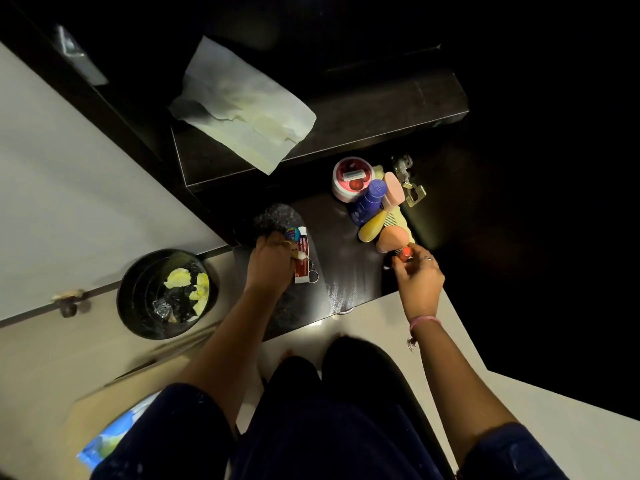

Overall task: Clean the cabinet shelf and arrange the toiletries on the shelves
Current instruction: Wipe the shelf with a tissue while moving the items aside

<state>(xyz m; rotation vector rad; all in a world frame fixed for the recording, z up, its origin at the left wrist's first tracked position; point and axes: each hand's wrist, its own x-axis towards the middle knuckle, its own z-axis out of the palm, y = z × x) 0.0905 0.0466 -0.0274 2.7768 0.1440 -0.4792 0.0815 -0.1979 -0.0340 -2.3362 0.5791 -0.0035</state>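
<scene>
My left hand point(268, 263) grips a red toothpaste tube point(304, 258) on the dark shelf point(343, 271); right hand point(417, 275), beside the shelf's front edge, pinches an orange-capped bottle point(406, 252).

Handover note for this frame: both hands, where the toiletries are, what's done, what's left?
Left hand grips a red-and-white tube on the lower shelf.
Right hand pinches a small orange-capped item.
Round jar, blue bottle, yellow comb clustered at the shelf's right.
Paper towel lies on the upper shelf.
Left: arranging the toiletries.
</scene>
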